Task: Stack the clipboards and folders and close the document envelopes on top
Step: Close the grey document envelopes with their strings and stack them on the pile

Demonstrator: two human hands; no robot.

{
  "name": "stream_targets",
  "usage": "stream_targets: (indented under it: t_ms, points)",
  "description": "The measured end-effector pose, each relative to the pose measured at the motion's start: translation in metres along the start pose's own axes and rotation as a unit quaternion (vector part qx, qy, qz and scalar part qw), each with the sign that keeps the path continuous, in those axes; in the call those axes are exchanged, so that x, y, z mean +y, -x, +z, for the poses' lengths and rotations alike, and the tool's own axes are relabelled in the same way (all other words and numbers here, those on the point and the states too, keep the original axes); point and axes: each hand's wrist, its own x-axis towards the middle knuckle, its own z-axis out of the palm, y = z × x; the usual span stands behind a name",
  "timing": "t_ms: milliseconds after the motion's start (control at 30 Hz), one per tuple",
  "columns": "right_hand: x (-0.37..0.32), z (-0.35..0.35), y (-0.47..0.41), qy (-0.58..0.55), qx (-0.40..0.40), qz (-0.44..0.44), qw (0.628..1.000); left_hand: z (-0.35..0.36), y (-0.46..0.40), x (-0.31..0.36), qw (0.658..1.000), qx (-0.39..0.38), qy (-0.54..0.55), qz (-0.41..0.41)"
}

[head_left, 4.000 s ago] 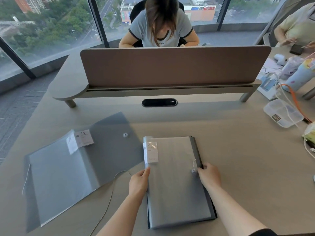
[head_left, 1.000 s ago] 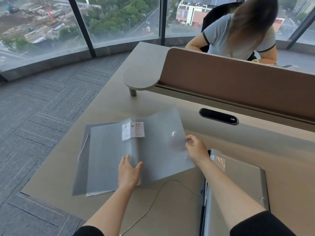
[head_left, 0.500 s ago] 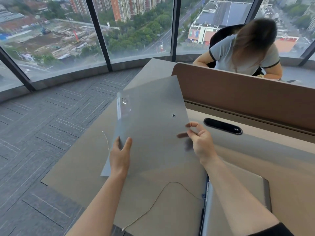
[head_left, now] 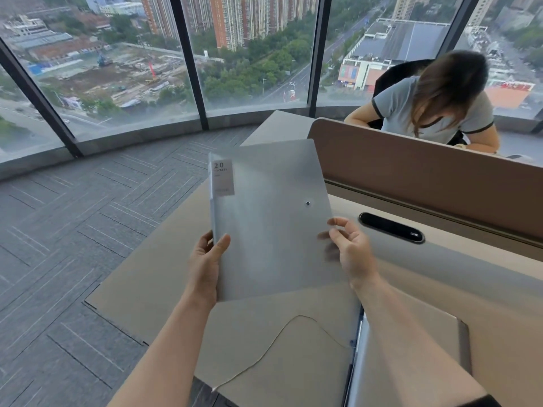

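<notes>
A grey translucent document envelope (head_left: 270,218) with a "20" label and a small round button is folded shut and held tilted up above the table. My left hand (head_left: 205,265) grips its lower left edge at the spine. On its right edge my right hand (head_left: 351,251) pinches the cover, fingers partly spread. A thin string (head_left: 276,345) trails from it across the table. The stack of clipboards and folders (head_left: 411,356) lies flat at the lower right, partly hidden by my right forearm.
The beige table (head_left: 152,277) ends at a corner on the left, with grey carpet below. A brown divider panel (head_left: 426,183) stands behind, a black cable slot (head_left: 392,227) in front of it. A person sits beyond the divider.
The envelope's flap has been folded over and the envelope lifted off the table and raised higher. Four seconds ago both hands were on the stack instead.
</notes>
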Motion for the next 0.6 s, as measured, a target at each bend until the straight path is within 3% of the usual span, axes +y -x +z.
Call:
stream_targets:
  t_ms: [600]
  points:
    - [0.067,-0.012,-0.002,-0.082,-0.048,0.210,0.973,-0.019,-0.006,-0.047,0.994,-0.023,0.028,-0.107]
